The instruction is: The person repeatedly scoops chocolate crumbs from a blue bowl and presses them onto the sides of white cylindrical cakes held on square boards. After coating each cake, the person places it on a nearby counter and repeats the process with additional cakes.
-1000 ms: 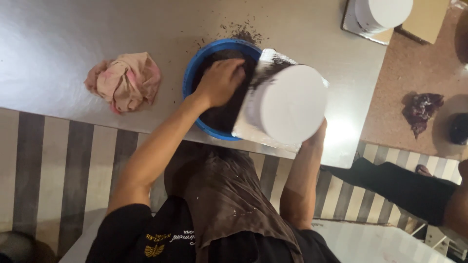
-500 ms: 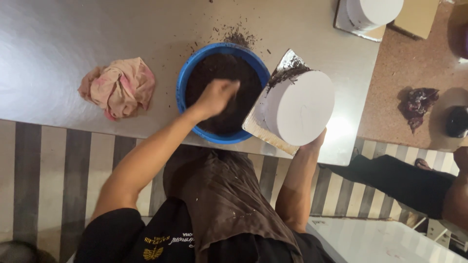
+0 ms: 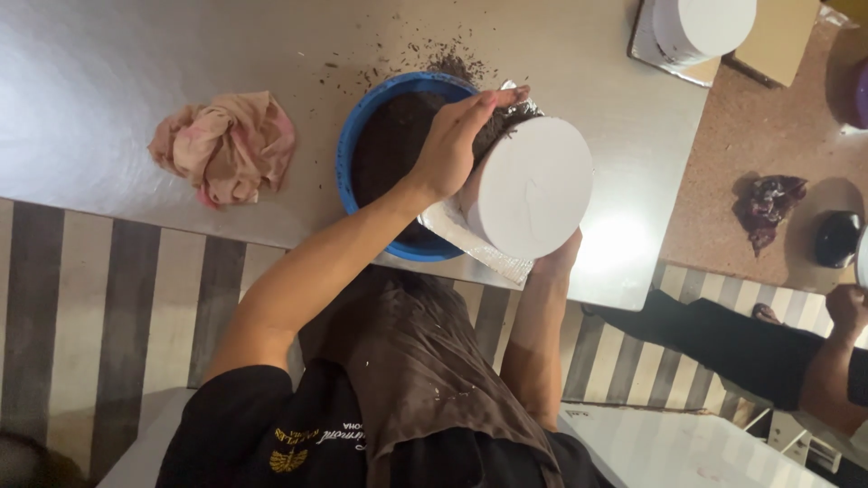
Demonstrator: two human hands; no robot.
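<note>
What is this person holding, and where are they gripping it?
The right hand holds the tilted white cake from beneath, at its silver board. The left hand presses against the cake's side.

A white cake (image 3: 529,185), blue bowl (image 3: 354,136), pink cloth (image 3: 226,145), and grey-and-cream striped floor (image 3: 81,298).

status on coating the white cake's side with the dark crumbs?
Done: white round frosted cake has its top smooth, dark crumbs clinging along its upper side. In hand: left hand presses there over the blue round bowl of dark crumbs; right hand props it tilted. Left: the side facing the camera is bare; the rest is hidden.
</note>
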